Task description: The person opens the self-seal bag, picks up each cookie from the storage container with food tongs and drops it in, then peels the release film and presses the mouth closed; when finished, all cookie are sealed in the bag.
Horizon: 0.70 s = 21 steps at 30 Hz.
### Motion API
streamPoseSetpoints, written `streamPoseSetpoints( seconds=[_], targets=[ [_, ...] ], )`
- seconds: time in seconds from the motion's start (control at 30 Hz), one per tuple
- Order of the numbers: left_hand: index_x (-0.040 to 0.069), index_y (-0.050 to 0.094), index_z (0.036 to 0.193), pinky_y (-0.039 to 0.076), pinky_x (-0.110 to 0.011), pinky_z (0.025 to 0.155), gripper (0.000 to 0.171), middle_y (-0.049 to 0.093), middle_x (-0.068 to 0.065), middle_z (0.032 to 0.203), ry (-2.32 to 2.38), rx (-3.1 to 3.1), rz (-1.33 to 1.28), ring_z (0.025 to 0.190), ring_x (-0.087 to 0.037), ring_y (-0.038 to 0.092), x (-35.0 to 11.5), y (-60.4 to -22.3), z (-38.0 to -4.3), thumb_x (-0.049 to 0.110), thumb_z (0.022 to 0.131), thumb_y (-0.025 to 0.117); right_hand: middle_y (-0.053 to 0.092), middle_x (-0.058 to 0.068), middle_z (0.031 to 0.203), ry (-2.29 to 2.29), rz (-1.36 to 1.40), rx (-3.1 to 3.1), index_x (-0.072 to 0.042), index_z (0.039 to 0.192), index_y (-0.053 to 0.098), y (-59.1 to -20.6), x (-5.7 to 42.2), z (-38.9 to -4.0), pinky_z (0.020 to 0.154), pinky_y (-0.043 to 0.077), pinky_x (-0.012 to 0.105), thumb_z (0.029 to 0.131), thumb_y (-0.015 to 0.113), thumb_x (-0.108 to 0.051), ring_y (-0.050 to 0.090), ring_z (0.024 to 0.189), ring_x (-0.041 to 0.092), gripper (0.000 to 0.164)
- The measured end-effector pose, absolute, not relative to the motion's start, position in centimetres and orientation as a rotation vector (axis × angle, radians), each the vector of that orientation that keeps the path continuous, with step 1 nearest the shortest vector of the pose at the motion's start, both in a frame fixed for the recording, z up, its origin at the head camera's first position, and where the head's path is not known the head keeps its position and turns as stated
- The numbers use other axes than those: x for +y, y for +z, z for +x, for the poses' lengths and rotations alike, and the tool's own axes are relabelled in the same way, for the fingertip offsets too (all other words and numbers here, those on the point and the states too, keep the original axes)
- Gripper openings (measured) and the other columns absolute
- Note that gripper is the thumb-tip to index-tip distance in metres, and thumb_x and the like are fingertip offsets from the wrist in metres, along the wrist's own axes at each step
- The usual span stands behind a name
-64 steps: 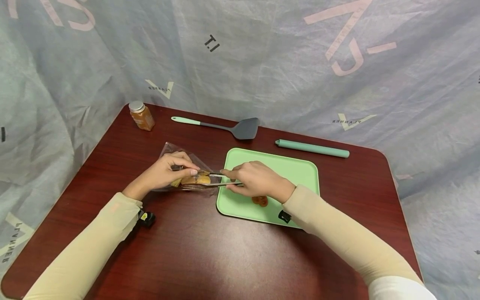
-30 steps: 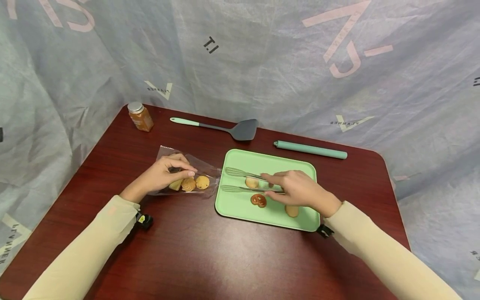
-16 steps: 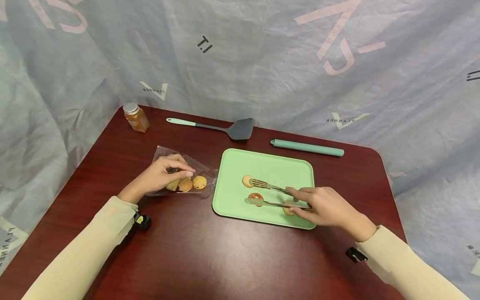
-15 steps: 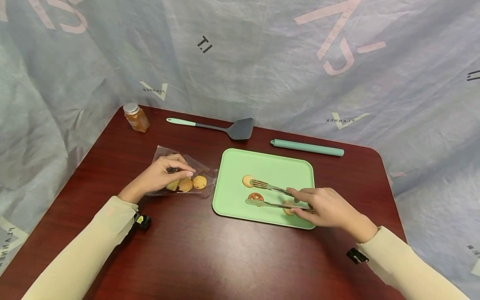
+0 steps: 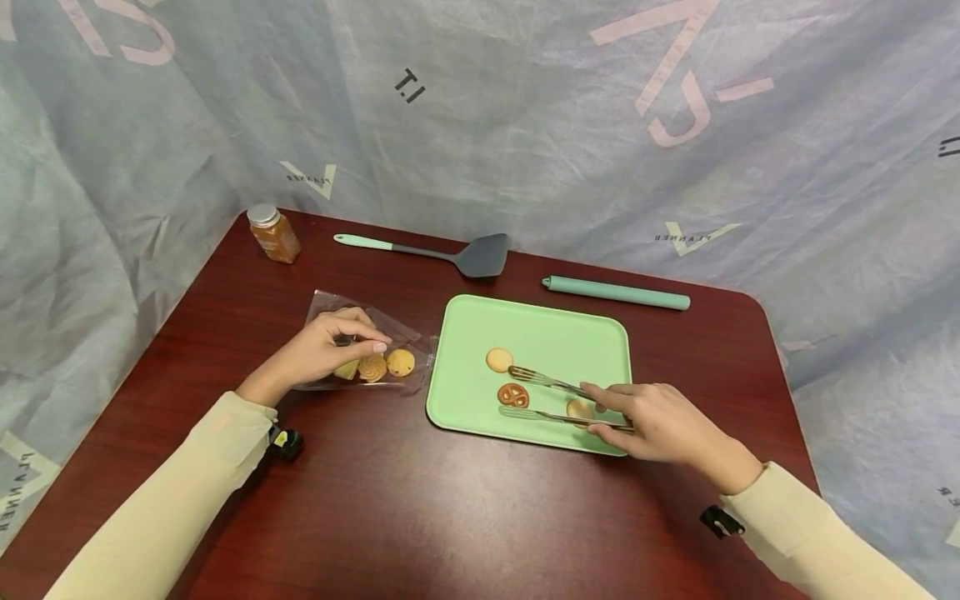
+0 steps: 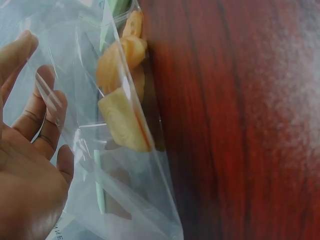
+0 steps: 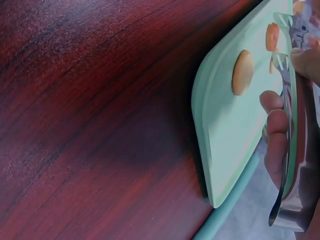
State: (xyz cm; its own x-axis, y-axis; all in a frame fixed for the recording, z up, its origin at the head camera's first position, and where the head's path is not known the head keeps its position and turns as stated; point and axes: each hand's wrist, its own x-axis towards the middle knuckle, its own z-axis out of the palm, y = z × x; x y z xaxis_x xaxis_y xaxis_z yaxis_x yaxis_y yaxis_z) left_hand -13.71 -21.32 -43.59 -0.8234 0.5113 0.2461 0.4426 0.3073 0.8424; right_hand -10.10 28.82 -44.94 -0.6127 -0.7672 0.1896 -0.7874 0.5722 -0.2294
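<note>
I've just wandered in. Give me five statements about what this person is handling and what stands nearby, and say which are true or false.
1. The right hand holds metal tongs over the green tray. True.
2. The two ends of the metal tongs are squeezed together. False: they stand apart.
3. The left hand is at a clear bag with cookies inside. True.
4. A jar stands on the table. True.
5. The jar is uncovered. False: a silver-coloured lid sits on it.

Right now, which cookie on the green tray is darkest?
The reddish-brown pretzel-shaped cookie; the other two cookies there are pale rounds.
</note>
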Motion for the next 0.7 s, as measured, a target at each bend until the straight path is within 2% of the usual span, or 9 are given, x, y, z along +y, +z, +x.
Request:
streamPoseSetpoints(
  seconds=[0.17, 0.4, 0.7],
  targets=[
    [-0.002, 0.078, 0.105, 0.044, -0.033, 0.066, 0.016, 0.066, -0.010, 0.094, 1.569, 2.491, 0.961, 0.084, -0.017, 0.055, -21.27, -43.91, -13.87, -0.007, 0.091, 0.071, 0.050, -0.023, 0.075, 0.451, 1.347, -2.719, -0.014, 0.132, 0.069, -45.07, 29.04, -10.15, 0.047, 0.033, 0.021, 0.088, 0.080, -0.031, 0.033, 0.053, -0.007, 0.048],
    [0.003, 0.079, 0.104, 0.044, -0.031, 0.065, 0.017, 0.066, -0.009, 0.094, 1.570, 2.483, 0.925, 0.084, -0.016, 0.055, -20.97, -43.53, -13.90, -0.006, 0.091, 0.072, 0.048, -0.023, 0.073, 0.452, 1.348, -2.723, -0.014, 0.131, 0.070, -45.04, 29.14, -10.24, 0.047, 0.033, 0.020, 0.088, 0.080, -0.030, 0.033, 0.053, -0.008, 0.047],
    [0.003, 0.080, 0.104, 0.044, -0.027, 0.066, 0.019, 0.066, -0.010, 0.094, 1.566, 2.474, 0.915, 0.084, -0.018, 0.056, -20.90, -43.40, -14.02, -0.007, 0.090, 0.073, 0.044, -0.023, 0.070, 0.461, 1.361, -2.702, -0.014, 0.129, 0.071, -44.98, 29.13, -10.35, 0.046, 0.031, 0.020, 0.088, 0.080, -0.027, 0.033, 0.052, -0.009, 0.044]
  ],
)
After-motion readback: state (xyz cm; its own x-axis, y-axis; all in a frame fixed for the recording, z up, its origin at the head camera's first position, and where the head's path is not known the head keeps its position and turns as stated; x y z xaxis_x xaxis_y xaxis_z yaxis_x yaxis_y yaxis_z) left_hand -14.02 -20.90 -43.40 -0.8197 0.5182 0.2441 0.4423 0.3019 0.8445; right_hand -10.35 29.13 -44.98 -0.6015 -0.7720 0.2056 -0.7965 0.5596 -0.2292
